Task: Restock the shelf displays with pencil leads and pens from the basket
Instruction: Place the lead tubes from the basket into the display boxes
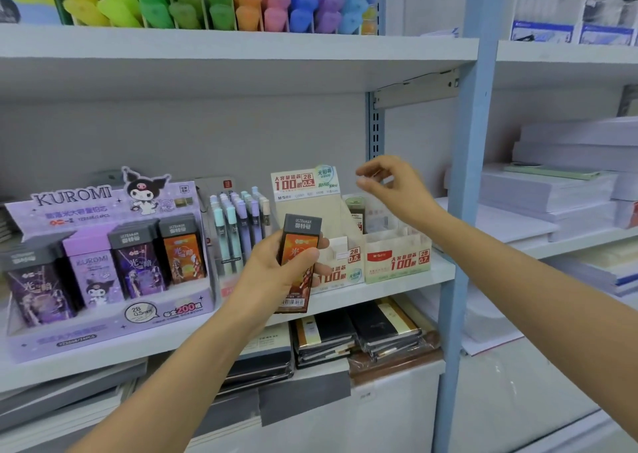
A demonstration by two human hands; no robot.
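You are holding one pencil-lead box (301, 236) in your left hand (272, 269), just right of the purple Kuromi display (103, 314) and in front of the shelf edge (397, 290). By my reading, you are partway through a placing step, with the box in hand and not yet seated. Your thumb is lying across its front and your fingers (324, 242) are curling round its far edge, gripping it upright with the grey cap on top.

A matching orange box (184, 255) is standing at the right end of the Kuromi display, so this one is probably heading there. The next move is calling for a swing to the left. You then need to lower the box in beside its twin, cap up, without knocking the pens (238, 224) standing just right of the display.

Your right hand (390, 186) is hovering well right of the Kuromi display, above the beige lead cartons (397, 259). Its wrist is bending and its fingers are curling loosely, slightly apart. The hand is blurred but seems to be holding nothing. The basket is not showing.
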